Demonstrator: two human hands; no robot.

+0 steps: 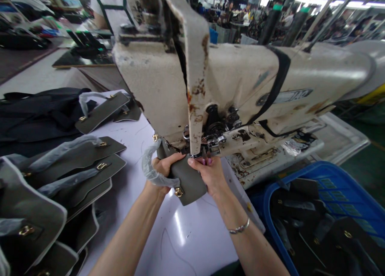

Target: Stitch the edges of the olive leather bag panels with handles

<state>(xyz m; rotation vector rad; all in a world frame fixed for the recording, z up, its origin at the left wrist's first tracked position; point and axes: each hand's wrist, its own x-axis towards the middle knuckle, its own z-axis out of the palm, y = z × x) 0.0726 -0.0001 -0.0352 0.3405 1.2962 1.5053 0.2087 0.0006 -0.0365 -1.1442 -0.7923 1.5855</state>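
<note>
Under the head of the sewing machine (197,83) lies a grey-green bag panel (191,178) with pale edging, tilted towards me. Its curved handle (147,164) is wrapped in clear plastic and fixed with gold-coloured hardware (179,192). My left hand (164,168) reaches through the handle and grips the panel, thumb on top. On the panel's right edge, close to the presser foot, my right hand (210,172) is closed with its thumb on the material. Something small and pink (207,161) shows at its fingertips; I cannot make out what. The machine hides the panel's far edge.
Several similar panels with wrapped handles (70,160) are piled on the white table (168,236) at left. Dark fabric (42,111) lies behind them. A blue plastic basket (339,176) at lower right holds more panels. Another person (111,11) is beyond the machine.
</note>
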